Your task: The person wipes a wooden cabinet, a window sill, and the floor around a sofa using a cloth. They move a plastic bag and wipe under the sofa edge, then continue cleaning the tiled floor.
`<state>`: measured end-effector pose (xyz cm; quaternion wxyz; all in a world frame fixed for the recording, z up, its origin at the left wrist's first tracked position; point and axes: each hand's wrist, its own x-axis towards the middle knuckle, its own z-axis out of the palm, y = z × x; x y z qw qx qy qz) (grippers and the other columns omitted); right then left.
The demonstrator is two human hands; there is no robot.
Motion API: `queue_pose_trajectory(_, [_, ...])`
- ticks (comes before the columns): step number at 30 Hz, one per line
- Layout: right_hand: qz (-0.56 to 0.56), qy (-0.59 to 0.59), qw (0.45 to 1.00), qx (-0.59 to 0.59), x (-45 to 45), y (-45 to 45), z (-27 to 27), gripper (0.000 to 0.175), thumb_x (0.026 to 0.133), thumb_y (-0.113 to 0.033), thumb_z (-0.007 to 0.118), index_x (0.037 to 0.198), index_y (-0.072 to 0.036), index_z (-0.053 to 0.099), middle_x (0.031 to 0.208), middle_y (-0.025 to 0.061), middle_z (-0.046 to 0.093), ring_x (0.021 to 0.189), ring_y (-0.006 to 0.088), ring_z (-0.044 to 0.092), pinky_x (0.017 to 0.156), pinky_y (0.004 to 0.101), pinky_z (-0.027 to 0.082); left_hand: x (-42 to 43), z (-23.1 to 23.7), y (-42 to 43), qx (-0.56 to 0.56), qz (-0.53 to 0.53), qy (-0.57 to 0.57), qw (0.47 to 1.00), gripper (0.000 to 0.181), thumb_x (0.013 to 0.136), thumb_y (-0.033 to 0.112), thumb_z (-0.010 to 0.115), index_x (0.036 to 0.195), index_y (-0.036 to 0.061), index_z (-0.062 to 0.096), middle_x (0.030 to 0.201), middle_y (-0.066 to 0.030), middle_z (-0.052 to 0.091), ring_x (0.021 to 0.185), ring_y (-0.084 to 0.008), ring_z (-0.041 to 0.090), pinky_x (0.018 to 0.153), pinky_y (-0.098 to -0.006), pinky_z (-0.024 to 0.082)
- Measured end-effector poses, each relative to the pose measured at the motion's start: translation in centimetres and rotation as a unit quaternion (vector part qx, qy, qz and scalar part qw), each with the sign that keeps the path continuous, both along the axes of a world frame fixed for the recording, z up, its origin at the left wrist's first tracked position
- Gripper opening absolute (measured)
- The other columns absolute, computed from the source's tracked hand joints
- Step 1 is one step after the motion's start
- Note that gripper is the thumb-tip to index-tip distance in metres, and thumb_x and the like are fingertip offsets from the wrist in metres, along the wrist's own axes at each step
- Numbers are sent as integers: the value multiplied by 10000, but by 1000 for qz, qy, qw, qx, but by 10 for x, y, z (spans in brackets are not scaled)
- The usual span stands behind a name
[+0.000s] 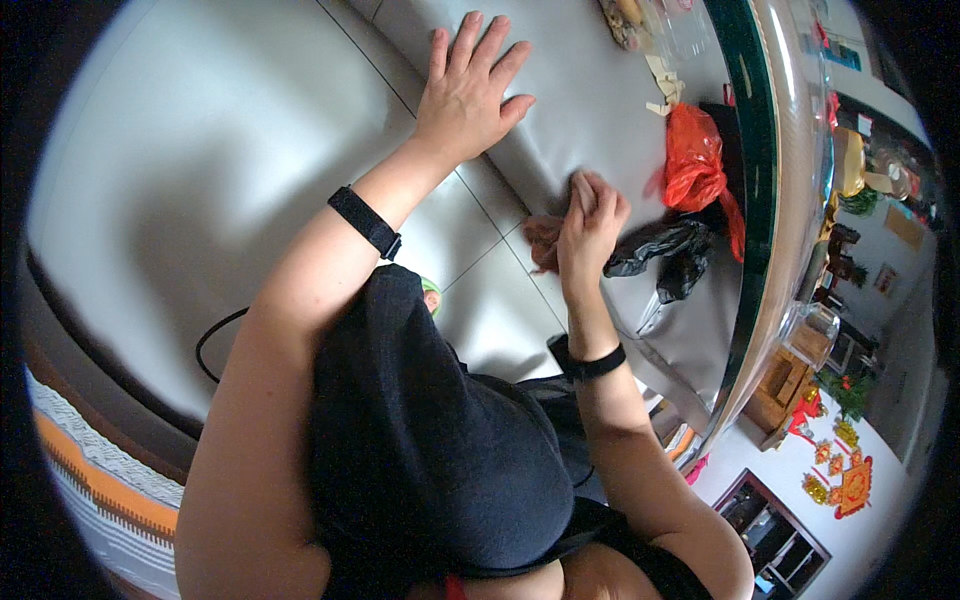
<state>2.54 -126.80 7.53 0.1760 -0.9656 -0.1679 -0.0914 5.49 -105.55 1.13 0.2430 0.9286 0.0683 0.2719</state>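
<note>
My left hand [474,94], palm down with fingers spread, is over the edge of a smooth grey surface [555,97]; whether it presses on it I cannot tell. It holds nothing. To its lower right, my right hand [592,225] has its fingers bent around a brown cloth [544,238], which hangs out on the left side of the hand, by the edge of the same surface. Just right of that hand lies a crumpled black plastic bag [652,247]. A knotted red plastic bag [694,161] is above the black one. Both wrists wear black straps.
A glass tabletop edge [757,225] curves along the right. Clear plastic containers [679,30] are at the upper right, near a beige strap [664,86]. Pale floor tiles [480,262] show between the arms, with part of a foot in a green slipper [430,298]. Striped fabric [112,495] is lower left.
</note>
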Motion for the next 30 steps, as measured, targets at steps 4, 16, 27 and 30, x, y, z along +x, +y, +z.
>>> queue_pose_trajectory(4, [-10,26,999,22,24,38,3,164,909,-226,594,1059,-180,641,1104,102,576,1061,323,556,843,423,492,-2,6,1,14,1,-23,1000,561,873,475,592,1354,204,498,1468,-102,376,1379,-355,287,1082,-590,238])
queue_pose_trajectory(16, [-445,84,887,-91,-29,-182,7,356,902,-350,593,1203,-160,596,1222,133,513,1058,335,576,905,433,475,-11,23,3,-9,-27,-11,1000,581,852,382,615,1318,53,506,1445,-196,372,1373,-401,271,1115,-575,197])
queue_pose_trajectory(27, [-160,24,954,253,68,-117,-23,376,892,-325,610,1131,-38,654,1149,228,635,1094,353,577,966,402,421,-9,22,0,-6,-22,-2,1000,584,846,372,615,1311,38,501,1451,-212,352,1374,-417,253,1108,-595,188])
queue_pose_trajectory(30, [-153,14,988,18,98,-68,-15,273,874,-179,632,1113,-47,631,1044,207,626,1015,371,549,919,414,438,-11,21,0,-3,-24,-2,1000,586,846,373,614,1312,37,499,1451,-213,351,1376,-414,250,1112,-592,183])
